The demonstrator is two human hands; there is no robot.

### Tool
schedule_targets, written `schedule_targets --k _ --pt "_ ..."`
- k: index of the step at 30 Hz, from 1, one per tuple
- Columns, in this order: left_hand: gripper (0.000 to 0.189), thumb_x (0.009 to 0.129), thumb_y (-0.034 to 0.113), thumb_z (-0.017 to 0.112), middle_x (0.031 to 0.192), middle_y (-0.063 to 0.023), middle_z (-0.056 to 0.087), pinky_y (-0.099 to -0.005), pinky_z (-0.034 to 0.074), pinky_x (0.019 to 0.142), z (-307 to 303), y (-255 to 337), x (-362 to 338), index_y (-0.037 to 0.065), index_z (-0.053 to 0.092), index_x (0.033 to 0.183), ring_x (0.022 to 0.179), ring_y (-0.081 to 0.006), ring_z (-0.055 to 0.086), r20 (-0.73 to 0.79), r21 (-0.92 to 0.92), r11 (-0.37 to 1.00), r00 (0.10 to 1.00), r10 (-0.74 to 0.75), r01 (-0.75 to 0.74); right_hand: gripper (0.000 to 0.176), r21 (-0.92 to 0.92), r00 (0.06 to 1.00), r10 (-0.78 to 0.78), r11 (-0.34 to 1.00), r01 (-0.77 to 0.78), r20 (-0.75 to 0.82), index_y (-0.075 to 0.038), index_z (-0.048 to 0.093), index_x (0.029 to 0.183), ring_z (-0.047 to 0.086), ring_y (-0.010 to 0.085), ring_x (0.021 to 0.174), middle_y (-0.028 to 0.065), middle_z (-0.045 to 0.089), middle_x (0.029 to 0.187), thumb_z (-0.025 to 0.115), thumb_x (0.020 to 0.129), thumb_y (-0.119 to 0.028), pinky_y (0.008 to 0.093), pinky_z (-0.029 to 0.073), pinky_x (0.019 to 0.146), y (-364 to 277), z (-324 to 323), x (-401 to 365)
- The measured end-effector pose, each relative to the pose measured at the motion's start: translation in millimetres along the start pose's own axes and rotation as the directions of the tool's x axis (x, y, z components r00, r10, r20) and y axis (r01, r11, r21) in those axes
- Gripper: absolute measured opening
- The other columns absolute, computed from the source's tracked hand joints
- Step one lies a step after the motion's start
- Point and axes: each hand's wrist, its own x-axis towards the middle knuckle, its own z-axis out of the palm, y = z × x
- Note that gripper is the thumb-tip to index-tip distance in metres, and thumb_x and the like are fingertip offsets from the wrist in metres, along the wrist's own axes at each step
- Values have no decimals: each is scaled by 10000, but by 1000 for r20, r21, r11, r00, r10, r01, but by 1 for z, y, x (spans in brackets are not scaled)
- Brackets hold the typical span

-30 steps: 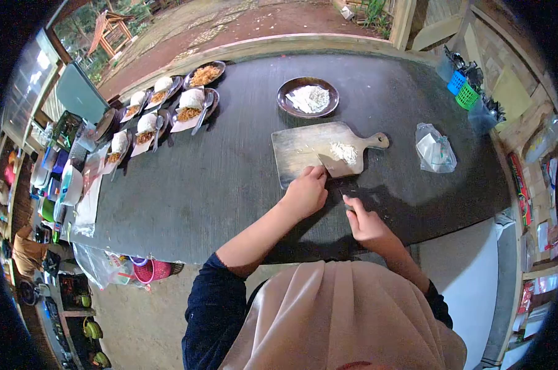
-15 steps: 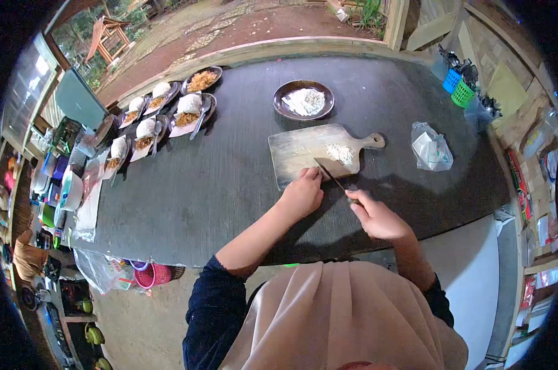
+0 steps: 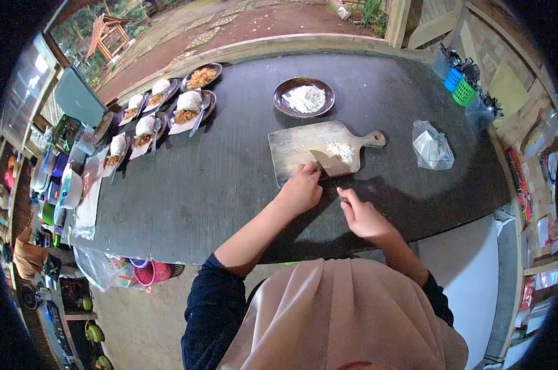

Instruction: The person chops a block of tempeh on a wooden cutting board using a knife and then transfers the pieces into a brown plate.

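A wooden cutting board [image 3: 291, 143] with a short handle lies on the dark table. My right hand [image 3: 365, 216] grips a knife [image 3: 329, 177], its blade slanting over the board's near edge beside my left fingers. My left hand [image 3: 300, 190] is curled with its fingertips pressed down on the board; what they hold is hidden. White shredded pieces [image 3: 340, 152] are heaped on the board's right part, with small scraps left of them. Beyond the board sits a dark round plate [image 3: 281, 106] bearing a pile of white pieces [image 3: 305, 98].
To the right lies a clear plastic bag [image 3: 432, 147] with something white inside. Several plates of rice [image 3: 189, 102] and brownish food stand at the table's left, with spoons. Blue and green baskets [image 3: 464, 94] of utensils stand at the far right corner.
My right hand and the knife have shifted slightly left and toward me, and the blade now sits closer to my left fingers. My left hand has barely moved.
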Motion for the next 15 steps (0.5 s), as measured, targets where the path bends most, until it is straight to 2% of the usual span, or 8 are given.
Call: schedule_targets --k 1,2,6,9,10,11,14,15 --pt "297 746 107 570 1095 -207 493 -426 435 923 1 0 -1 -68 554 985 1046 -373 481 -28 7 1000 1000 13 -13 348 32 997 64 997 -66 43 -103 397 1284 609 441 865 244 621 987 451 954 -197 471 492 725 -12 -9 5" --pt "297 746 107 570 1095 -207 493 -426 435 923 0 0 -2 -68 554 985 1046 -373 481 -27 9 1000 1000 13 -13 333 64 861 418 889 -453 292 -90 402 1269 569 442 961 257 600 1055 448 952 -184 488 476 777 -52 -40 10" --pt "301 745 108 571 1098 -210 490 -426 429 919 1 -2 0 -66 551 989 1022 -390 480 -1 34 999 1000 18 -18 331 38 998 5 999 -7 59 -107 401 1270 560 449 972 253 604 1059 448 951 -183 507 470 785 -15 -18 -4" --pt "309 741 109 577 1102 -211 488 -425 428 922 -1 -1 0 -65 548 994 1022 -388 481 -5 25 1000 1000 18 -18 323 -24 976 194 981 -192 102 -103 410 1258 589 449 889 257 607 1047 453 949 -185 514 484 725 -14 -1 4" --pt "312 739 110 581 1103 -211 487 -426 427 926 -1 0 -2 -65 547 995 1025 -384 482 -12 14 1000 1000 18 -18 319 45 999 32 998 -32 -1 -101 412 1252 602 456 772 268 618 973 455 947 -183 518 485 640 -24 -9 8" --pt "312 739 110 581 1103 -211 487 -426 427 926 0 1 -3 -65 547 995 1025 -384 482 -9 16 1000 1000 19 -19 322 133 942 281 942 -307 186 -101 406 1256 598 455 677 265 630 895 454 947 -177 523 473 572 -35 -27 12" --pt "345 722 82 562 1093 -220 492 -449 419 935 1 0 -1 -56 539 1037 1051 -402 474 0 -10 1000 1000 -9 9 331 131 938 248 950 -285 240 -106 399 1265 597 456 684 260 633 871 450 945 -177 530 469 575 -31 -34 8" --pt "345 722 83 564 1092 -218 491 -445 423 931 -1 1 -2 -55 539 1037 1051 -400 474 -5 -13 1000 1000 -7 7 334 62 986 119 990 -127 115 -107 400 1266 596 455 680 264 631 875 450 944 -179 533 466 570 -11 -12 2"
